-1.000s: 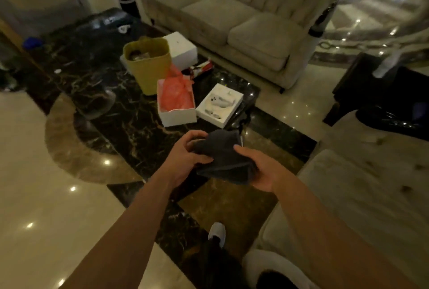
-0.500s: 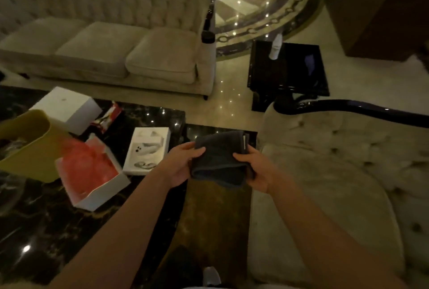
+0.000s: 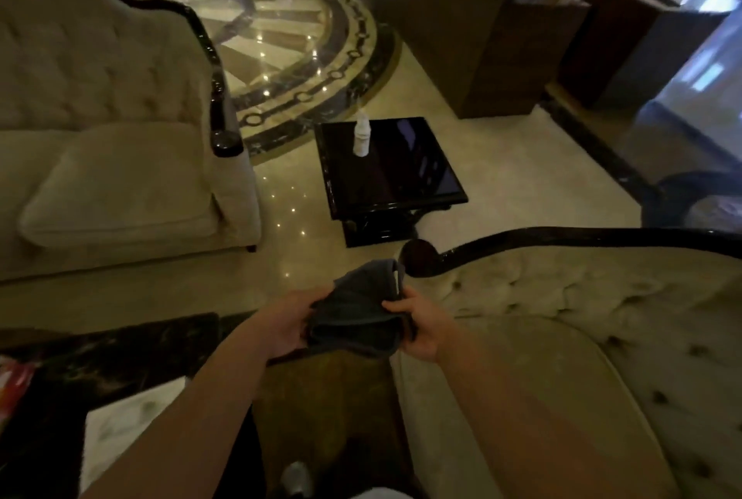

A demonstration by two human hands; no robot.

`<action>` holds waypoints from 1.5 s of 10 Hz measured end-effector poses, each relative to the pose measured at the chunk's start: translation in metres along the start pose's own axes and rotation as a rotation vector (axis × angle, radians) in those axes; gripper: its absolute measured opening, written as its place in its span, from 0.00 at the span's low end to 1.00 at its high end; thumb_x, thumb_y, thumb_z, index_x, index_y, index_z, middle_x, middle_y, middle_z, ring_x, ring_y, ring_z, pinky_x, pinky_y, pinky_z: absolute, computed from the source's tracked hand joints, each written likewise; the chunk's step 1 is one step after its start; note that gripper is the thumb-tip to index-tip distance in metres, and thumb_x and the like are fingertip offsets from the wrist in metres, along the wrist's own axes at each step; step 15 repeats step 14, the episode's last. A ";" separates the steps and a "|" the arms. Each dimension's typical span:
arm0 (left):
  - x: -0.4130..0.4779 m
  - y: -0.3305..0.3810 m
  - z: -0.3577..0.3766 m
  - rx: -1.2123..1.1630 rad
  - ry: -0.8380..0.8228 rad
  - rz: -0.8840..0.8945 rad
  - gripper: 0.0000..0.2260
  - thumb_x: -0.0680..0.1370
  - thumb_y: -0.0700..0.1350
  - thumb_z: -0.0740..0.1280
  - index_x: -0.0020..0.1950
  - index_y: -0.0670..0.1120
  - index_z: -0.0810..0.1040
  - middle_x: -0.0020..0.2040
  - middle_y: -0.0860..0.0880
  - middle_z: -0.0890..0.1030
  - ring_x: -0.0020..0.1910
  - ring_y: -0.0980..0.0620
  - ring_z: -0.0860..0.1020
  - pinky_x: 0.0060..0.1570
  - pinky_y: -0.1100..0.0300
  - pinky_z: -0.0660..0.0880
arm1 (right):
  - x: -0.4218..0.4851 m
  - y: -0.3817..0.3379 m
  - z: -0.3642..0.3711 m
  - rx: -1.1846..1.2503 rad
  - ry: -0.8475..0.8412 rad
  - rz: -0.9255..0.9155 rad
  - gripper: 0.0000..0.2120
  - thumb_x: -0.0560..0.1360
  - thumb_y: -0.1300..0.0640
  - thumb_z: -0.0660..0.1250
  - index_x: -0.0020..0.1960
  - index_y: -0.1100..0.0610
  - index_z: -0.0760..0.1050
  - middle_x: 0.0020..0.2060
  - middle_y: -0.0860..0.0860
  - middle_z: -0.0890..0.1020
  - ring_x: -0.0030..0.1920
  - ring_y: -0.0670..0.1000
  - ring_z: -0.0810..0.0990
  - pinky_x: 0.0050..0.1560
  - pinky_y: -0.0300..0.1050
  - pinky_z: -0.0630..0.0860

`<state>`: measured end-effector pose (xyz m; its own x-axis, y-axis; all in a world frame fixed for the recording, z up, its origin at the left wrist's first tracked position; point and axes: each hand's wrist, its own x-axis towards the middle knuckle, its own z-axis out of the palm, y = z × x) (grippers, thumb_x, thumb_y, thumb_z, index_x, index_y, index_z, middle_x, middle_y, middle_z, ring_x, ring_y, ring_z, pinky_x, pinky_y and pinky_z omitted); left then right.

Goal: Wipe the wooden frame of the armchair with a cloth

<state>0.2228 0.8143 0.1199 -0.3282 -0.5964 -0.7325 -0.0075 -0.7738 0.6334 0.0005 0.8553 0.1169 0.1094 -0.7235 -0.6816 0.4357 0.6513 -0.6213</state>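
Note:
A folded dark grey cloth (image 3: pixel 357 310) is held between both hands in the lower middle of the view. My left hand (image 3: pixel 287 324) grips its left edge and my right hand (image 3: pixel 417 328) grips its right edge. Just beyond the cloth is the beige tufted armchair (image 3: pixel 582 338), at the right. Its glossy dark wooden frame (image 3: pixel 522 241) runs along the top of the backrest and ends in a rounded scroll (image 3: pixel 417 257) a little above my right hand. The cloth is close to that scroll but apart from it.
A beige sofa (image 3: pixel 112 177) with dark wood trim stands at the left. A black side table (image 3: pixel 393 165) with a white bottle (image 3: pixel 361 135) stands on the marble floor ahead. A dark marble coffee table (image 3: pixel 100 358) with a white box is at the lower left. Wooden counters stand at the back right.
The view has swung right, away from the coffee table and toward the armchair. Both hands keep hold of the cloth, which is now nearer the armchair's dark wooden scroll.

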 end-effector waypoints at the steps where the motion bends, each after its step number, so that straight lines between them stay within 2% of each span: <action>1: 0.037 0.050 0.019 0.102 0.036 -0.066 0.17 0.78 0.51 0.71 0.62 0.42 0.79 0.60 0.40 0.82 0.57 0.41 0.81 0.45 0.50 0.79 | 0.032 -0.032 -0.009 0.086 0.034 -0.015 0.22 0.78 0.71 0.63 0.62 0.48 0.78 0.62 0.60 0.80 0.58 0.63 0.82 0.43 0.55 0.85; 2: 0.092 0.095 0.032 0.120 0.080 -0.140 0.15 0.77 0.48 0.72 0.59 0.41 0.79 0.58 0.38 0.82 0.56 0.40 0.81 0.51 0.47 0.80 | 0.077 -0.065 -0.029 0.210 0.065 -0.010 0.23 0.77 0.70 0.64 0.63 0.47 0.79 0.64 0.61 0.79 0.55 0.64 0.85 0.45 0.57 0.84; 3: 0.162 0.142 0.043 0.123 0.043 -0.318 0.13 0.77 0.52 0.71 0.52 0.42 0.81 0.49 0.41 0.83 0.49 0.44 0.81 0.40 0.51 0.78 | 0.141 -0.106 -0.054 0.232 0.081 0.006 0.28 0.75 0.70 0.65 0.71 0.48 0.75 0.67 0.62 0.78 0.59 0.64 0.83 0.52 0.59 0.83; 4: 0.239 0.186 0.055 0.053 0.040 -0.407 0.13 0.75 0.53 0.73 0.42 0.43 0.81 0.36 0.43 0.83 0.41 0.47 0.79 0.31 0.57 0.76 | 0.214 -0.155 -0.080 0.260 0.075 0.059 0.32 0.73 0.70 0.66 0.73 0.48 0.73 0.68 0.63 0.78 0.62 0.66 0.81 0.59 0.63 0.80; 5: 0.325 0.228 0.068 -0.020 0.127 -0.352 0.10 0.75 0.48 0.74 0.45 0.42 0.80 0.47 0.40 0.84 0.46 0.45 0.80 0.45 0.53 0.79 | 0.294 -0.214 -0.102 0.225 0.097 0.127 0.31 0.74 0.70 0.66 0.74 0.49 0.72 0.68 0.63 0.77 0.63 0.68 0.80 0.61 0.66 0.78; 6: 0.410 0.259 0.067 -0.164 0.211 -0.171 0.11 0.77 0.38 0.70 0.60 0.43 0.79 0.62 0.38 0.81 0.61 0.39 0.80 0.63 0.42 0.76 | 0.369 -0.259 -0.117 0.145 0.122 0.177 0.28 0.80 0.70 0.60 0.74 0.47 0.69 0.65 0.62 0.79 0.60 0.66 0.82 0.51 0.62 0.83; 7: 0.489 0.276 0.049 -0.229 0.350 0.034 0.25 0.77 0.33 0.69 0.73 0.46 0.69 0.65 0.45 0.79 0.62 0.40 0.80 0.60 0.40 0.78 | 0.456 -0.286 -0.128 0.077 0.165 0.202 0.31 0.81 0.71 0.55 0.75 0.42 0.67 0.60 0.55 0.81 0.48 0.58 0.87 0.37 0.53 0.84; 8: 0.558 0.275 0.018 -0.269 0.412 0.121 0.30 0.78 0.33 0.69 0.76 0.48 0.65 0.67 0.46 0.78 0.63 0.41 0.80 0.64 0.38 0.76 | 0.538 -0.293 -0.124 0.021 0.181 0.201 0.31 0.81 0.73 0.55 0.74 0.43 0.69 0.57 0.49 0.84 0.46 0.52 0.88 0.37 0.50 0.84; 9: 0.631 0.269 -0.019 -0.280 0.446 0.151 0.32 0.78 0.34 0.69 0.78 0.51 0.62 0.62 0.53 0.81 0.61 0.45 0.81 0.64 0.40 0.77 | 0.622 -0.286 -0.123 0.005 0.191 0.186 0.30 0.81 0.73 0.54 0.73 0.45 0.72 0.58 0.49 0.84 0.56 0.55 0.85 0.47 0.56 0.85; 10: 0.688 0.252 -0.052 -0.210 0.441 0.142 0.35 0.79 0.35 0.68 0.81 0.53 0.57 0.62 0.57 0.81 0.59 0.52 0.80 0.62 0.48 0.78 | 0.688 -0.271 -0.126 0.005 0.226 0.177 0.27 0.82 0.72 0.55 0.70 0.46 0.74 0.63 0.49 0.82 0.56 0.53 0.83 0.42 0.53 0.84; 11: 0.714 0.228 -0.079 -0.088 0.409 0.100 0.39 0.78 0.32 0.68 0.81 0.55 0.54 0.76 0.52 0.71 0.72 0.48 0.72 0.65 0.49 0.74 | 0.722 -0.254 -0.131 -0.082 0.284 0.199 0.29 0.78 0.73 0.60 0.68 0.44 0.76 0.69 0.49 0.77 0.57 0.52 0.81 0.47 0.52 0.83; 12: 0.708 0.217 -0.094 0.193 0.449 0.124 0.41 0.74 0.31 0.72 0.80 0.57 0.60 0.79 0.50 0.67 0.73 0.46 0.71 0.66 0.50 0.74 | 0.722 -0.251 -0.133 -0.245 0.391 0.187 0.27 0.77 0.71 0.64 0.65 0.42 0.78 0.70 0.50 0.75 0.55 0.50 0.80 0.46 0.48 0.80; 13: 0.684 0.220 -0.098 0.349 0.427 0.112 0.39 0.73 0.32 0.74 0.78 0.55 0.63 0.78 0.48 0.68 0.66 0.47 0.77 0.61 0.54 0.79 | 0.699 -0.252 -0.128 -0.568 0.388 0.202 0.24 0.79 0.64 0.65 0.71 0.43 0.74 0.72 0.51 0.73 0.60 0.51 0.78 0.54 0.45 0.77; 14: 0.645 0.249 -0.096 0.547 0.452 0.120 0.36 0.74 0.38 0.75 0.78 0.53 0.65 0.76 0.46 0.71 0.69 0.44 0.75 0.65 0.54 0.75 | 0.667 -0.274 -0.099 -0.820 0.293 0.200 0.23 0.80 0.56 0.66 0.74 0.45 0.71 0.69 0.51 0.76 0.47 0.43 0.77 0.39 0.35 0.71; 15: 0.645 0.249 -0.096 0.547 0.452 0.120 0.36 0.74 0.38 0.75 0.78 0.53 0.65 0.76 0.46 0.71 0.69 0.44 0.75 0.65 0.54 0.75 | 0.667 -0.274 -0.099 -0.820 0.293 0.200 0.23 0.80 0.56 0.66 0.74 0.45 0.71 0.69 0.51 0.76 0.47 0.43 0.77 0.39 0.35 0.71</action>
